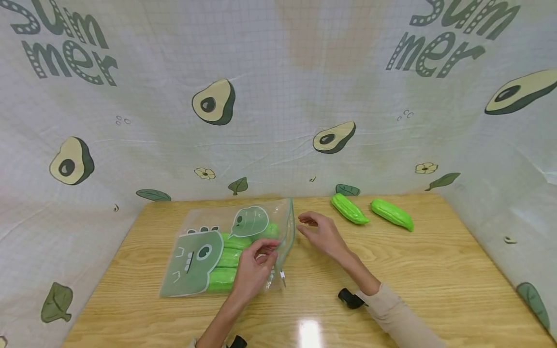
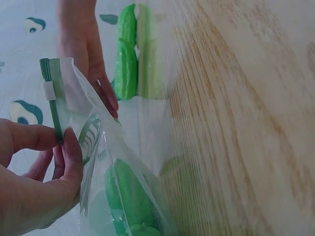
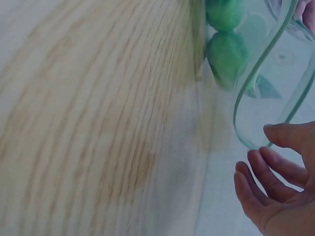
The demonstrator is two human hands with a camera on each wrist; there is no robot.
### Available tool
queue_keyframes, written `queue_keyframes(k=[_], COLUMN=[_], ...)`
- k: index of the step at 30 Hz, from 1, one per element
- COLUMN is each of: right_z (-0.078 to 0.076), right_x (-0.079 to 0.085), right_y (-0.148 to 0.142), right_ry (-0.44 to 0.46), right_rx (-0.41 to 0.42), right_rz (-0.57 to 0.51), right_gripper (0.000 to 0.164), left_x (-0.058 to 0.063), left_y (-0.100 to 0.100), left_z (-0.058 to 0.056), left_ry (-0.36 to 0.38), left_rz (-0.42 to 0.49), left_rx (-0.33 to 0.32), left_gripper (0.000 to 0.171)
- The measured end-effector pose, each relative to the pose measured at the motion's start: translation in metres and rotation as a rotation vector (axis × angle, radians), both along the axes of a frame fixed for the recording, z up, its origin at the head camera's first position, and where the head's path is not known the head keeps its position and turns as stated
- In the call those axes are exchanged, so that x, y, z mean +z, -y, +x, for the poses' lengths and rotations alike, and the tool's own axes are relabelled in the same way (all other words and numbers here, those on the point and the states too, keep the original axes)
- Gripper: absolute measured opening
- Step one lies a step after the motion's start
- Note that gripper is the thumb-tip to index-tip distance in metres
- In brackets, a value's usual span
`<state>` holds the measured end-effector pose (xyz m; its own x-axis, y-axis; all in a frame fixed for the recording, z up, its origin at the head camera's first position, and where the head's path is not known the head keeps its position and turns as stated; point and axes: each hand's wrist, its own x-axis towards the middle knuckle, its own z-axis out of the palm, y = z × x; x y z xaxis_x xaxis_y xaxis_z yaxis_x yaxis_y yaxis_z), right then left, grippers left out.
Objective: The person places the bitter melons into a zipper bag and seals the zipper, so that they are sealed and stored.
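Zip bag (image 1: 184, 278) is lying on the table (image 1: 435, 275); left hand (image 1: 254, 268) is pinching its green rim (image 1: 291, 217), masking some green vegetables (image 1: 227, 260) inside. Right hand (image 1: 324, 235) is hovering beside it, fingers loosely curved, contact unclear. Two loose vegetables (image 1: 349, 209) are lying beyond.

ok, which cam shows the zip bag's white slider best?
Left wrist: the white slider is close up, unobstructed on the green strip. Head shows it tiny, at a corner of the bag. Right wrist doesn't show it.
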<state>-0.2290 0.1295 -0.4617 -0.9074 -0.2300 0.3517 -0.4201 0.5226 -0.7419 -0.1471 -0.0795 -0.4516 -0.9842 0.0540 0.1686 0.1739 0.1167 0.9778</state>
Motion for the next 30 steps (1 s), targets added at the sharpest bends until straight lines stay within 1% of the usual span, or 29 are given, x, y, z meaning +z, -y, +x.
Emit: queue_keyframes(k=[4,7,9,15,22,30], right_z=[-0.002,-0.004,-0.005,-0.007,-0.011,-0.021], right_x=[0.002,0.001,0.002,0.003,0.007,0.006], right_y=[-0.008,-0.014,-0.017,-0.026,-0.038,-0.052], right_ry=[0.031,0.012,0.015,0.043,0.003,-0.043], right_rx=[-0.001,-0.001,-0.005,-0.043,-0.082,-0.118], right_rz=[0.010,0.013,0.010,0.031,0.035,0.058], right_gripper=[0.028,0.027,0.028,0.030,0.031,0.030], left_x=[-0.001,-0.002,-0.002,-0.003,-0.002,-0.001], left_y=[0.000,0.001,0.001,0.001,0.002,0.001], left_z=[-0.001,0.000,-0.001,0.000,0.001,0.001], left_ry=[0.010,0.011,0.013,0.023,0.029,0.028], left_rz=[-0.001,-0.003,-0.005,-0.004,-0.005,-0.005], left_rx=[-0.003,-0.002,0.001,0.008,0.007,0.003], left_gripper=[0.021,0.021,0.020,0.019,0.019,0.018])
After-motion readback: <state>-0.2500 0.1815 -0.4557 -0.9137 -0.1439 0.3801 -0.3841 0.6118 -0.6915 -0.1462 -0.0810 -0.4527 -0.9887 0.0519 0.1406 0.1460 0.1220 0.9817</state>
